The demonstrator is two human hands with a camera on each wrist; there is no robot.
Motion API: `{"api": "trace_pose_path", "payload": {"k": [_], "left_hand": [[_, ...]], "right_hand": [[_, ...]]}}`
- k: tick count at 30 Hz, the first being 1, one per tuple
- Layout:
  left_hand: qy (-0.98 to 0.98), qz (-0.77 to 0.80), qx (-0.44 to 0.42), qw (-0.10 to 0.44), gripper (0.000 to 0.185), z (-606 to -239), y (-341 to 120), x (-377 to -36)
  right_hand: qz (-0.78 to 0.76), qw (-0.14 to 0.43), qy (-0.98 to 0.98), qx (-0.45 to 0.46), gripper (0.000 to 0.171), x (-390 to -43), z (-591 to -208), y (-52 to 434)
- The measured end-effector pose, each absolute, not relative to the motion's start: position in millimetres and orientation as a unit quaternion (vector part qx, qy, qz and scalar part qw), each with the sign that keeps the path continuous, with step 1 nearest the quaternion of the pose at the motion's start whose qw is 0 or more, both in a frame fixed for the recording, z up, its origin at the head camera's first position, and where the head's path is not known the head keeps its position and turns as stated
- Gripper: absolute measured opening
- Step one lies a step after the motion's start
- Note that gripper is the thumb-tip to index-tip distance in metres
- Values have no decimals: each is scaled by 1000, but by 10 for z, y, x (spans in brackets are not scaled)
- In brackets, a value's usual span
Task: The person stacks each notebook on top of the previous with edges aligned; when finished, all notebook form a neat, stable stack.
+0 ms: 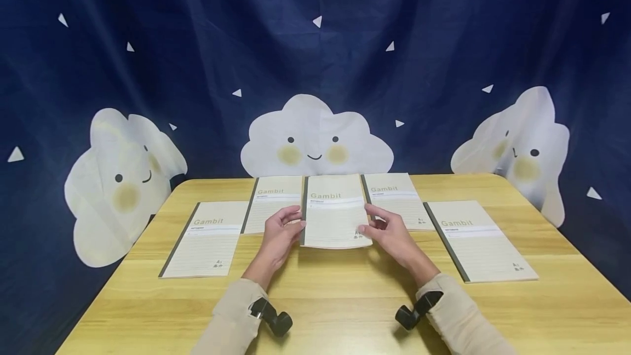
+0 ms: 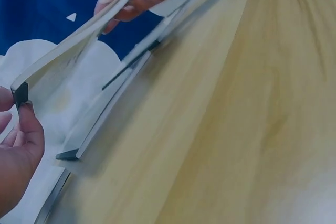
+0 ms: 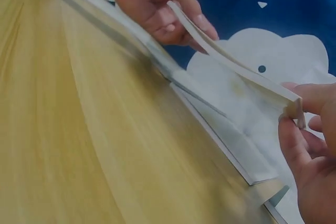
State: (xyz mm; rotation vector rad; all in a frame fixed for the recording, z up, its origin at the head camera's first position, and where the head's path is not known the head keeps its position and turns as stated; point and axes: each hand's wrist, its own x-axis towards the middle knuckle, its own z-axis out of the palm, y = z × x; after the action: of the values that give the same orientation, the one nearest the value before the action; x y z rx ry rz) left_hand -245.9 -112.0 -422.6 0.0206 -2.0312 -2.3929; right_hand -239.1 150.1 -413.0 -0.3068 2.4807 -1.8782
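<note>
Wooden surface [image 1: 345, 300], blue cloud curtain [image 1: 315, 141] behind. 4 notebooks lie around middle notebook [image 1: 335, 212]: cream cover, dark spine, lifted. Left hand [image 1: 278, 234], right hand [image 1: 391, 234] pinch its near corners.

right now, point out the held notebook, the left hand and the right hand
held notebook [image 1: 335, 218], head view, cover centre
left hand [image 1: 279, 237], head view, back of hand
right hand [image 1: 394, 237], head view, back of hand

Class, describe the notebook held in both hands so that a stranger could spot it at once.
On the wooden table, five matching Gambit notebooks lie in an arc. The middle notebook, below the centre cloud, alone is lifted off the wood, its near corners pinched by the left hand and right hand.
</note>
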Motion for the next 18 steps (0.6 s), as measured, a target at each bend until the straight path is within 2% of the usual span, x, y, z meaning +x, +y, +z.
{"api": "trace_pose_path", "payload": {"k": [8,18], "left_hand": [[-721,-692,-7,48,29,-4217,-1082,-2591],[-744,-664,28,72,17,-4253,-1033,-2739]], "right_hand": [[-575,-37,813,-83,55,-2512,-4169,1492],[-558,-53,823,-93,47,-2664,-4218,1449]]}}
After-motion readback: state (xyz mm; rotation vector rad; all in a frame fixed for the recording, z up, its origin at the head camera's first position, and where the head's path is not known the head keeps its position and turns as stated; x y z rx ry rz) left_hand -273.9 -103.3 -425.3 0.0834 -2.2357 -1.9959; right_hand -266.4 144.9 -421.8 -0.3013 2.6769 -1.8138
